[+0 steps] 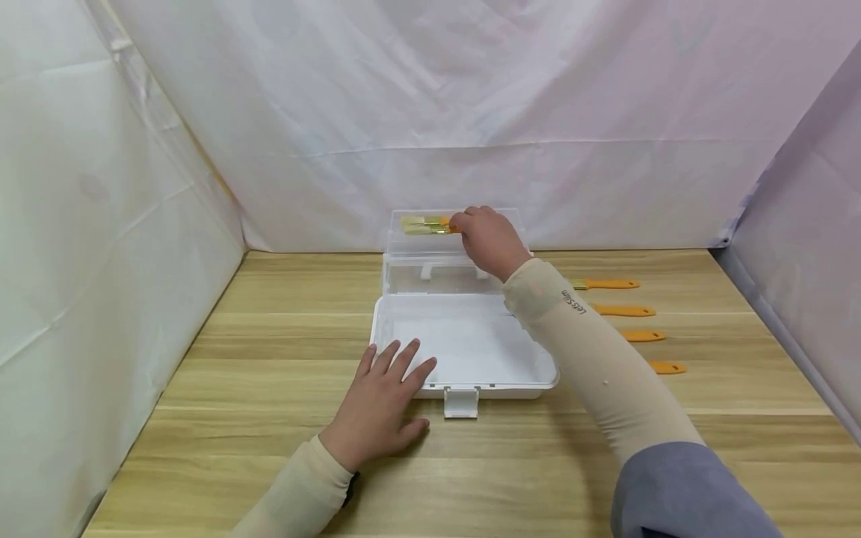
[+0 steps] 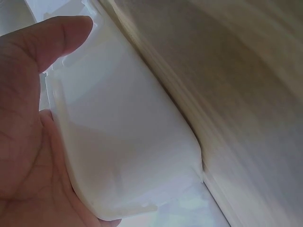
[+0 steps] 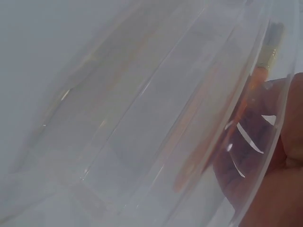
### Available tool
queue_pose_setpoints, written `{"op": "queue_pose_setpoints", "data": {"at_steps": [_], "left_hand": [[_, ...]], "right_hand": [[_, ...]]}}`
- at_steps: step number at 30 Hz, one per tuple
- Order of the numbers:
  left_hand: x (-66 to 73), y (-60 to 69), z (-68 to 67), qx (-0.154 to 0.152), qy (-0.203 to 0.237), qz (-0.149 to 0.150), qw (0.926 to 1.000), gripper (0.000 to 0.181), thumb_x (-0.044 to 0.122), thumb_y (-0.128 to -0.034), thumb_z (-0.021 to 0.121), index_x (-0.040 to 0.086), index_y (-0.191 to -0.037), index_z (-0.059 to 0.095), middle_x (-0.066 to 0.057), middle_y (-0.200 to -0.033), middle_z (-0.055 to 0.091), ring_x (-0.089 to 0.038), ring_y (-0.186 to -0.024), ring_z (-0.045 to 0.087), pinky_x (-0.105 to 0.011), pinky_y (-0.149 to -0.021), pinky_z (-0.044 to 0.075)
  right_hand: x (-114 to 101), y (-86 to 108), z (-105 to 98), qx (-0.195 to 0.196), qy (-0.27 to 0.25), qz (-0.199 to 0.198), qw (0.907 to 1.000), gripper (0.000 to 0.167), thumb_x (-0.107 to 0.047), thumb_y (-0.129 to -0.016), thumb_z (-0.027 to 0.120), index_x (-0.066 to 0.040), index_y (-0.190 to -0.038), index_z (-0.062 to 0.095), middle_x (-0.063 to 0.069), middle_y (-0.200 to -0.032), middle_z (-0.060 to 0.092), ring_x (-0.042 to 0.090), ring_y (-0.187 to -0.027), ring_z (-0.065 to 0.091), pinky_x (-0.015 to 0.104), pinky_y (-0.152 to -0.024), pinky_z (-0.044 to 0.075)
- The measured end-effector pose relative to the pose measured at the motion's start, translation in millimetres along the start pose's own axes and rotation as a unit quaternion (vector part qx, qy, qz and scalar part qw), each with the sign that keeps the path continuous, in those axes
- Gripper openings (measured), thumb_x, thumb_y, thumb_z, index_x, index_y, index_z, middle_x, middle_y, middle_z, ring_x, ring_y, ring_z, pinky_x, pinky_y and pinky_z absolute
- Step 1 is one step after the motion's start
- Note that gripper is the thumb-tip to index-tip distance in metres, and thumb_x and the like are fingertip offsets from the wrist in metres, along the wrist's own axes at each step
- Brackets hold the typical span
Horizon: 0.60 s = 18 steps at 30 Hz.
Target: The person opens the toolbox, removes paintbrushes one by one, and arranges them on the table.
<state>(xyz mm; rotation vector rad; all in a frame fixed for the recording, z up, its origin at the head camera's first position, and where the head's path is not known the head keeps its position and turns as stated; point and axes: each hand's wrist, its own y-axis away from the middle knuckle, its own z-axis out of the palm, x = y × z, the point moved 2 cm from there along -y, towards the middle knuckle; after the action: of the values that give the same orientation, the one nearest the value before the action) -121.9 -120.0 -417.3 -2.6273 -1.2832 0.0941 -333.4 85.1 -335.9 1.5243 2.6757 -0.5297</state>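
Note:
My right hand (image 1: 493,237) pinches two paintbrushes (image 1: 427,230) with orange handles and pale bristles, held sideways over the raised clear lid (image 1: 403,245) of a plastic box. In the right wrist view, a brush's orange handle and metal collar (image 3: 268,56) show beside the fingers through the see-through plastic. The white box base (image 1: 471,336) lies on the table, its lid tipped back. Spread, nearly straight fingers of my left hand (image 1: 380,400) rest over the base's front left corner. In the left wrist view, the thumb is beside the outer wall (image 2: 123,123) of the base.
Several more paintbrushes (image 1: 612,285) lie in a column right of the box, their bristle ends partly hidden by my right sleeve (image 1: 592,366). A front latch (image 1: 460,403) hangs down from the base. White cloth (image 1: 336,90) encloses the wooden table (image 1: 282,373) at the back and sides.

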Motion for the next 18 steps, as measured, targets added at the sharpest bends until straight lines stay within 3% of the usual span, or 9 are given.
{"op": "queue_pose_setpoints", "data": {"at_steps": [18], "left_hand": [[-3.5,-1.6,0.3,-0.001,-0.002,-0.002,1.0000,0.081,0.050,-0.0745,0.076,0.019,-0.145,0.050,-0.014,-0.152,0.041,-0.040,-0.134,0.043,-0.063,-0.109,0.026]], "right_hand": [[1.4,-3.1,-2.4,0.001,0.006,-0.007,1.0000,0.021,-0.010,-0.098,0.060,-0.003,-0.115,0.070,0.011,-0.108,0.067,0.028,-0.097,0.059,0.039,-0.090,0.050]]}}
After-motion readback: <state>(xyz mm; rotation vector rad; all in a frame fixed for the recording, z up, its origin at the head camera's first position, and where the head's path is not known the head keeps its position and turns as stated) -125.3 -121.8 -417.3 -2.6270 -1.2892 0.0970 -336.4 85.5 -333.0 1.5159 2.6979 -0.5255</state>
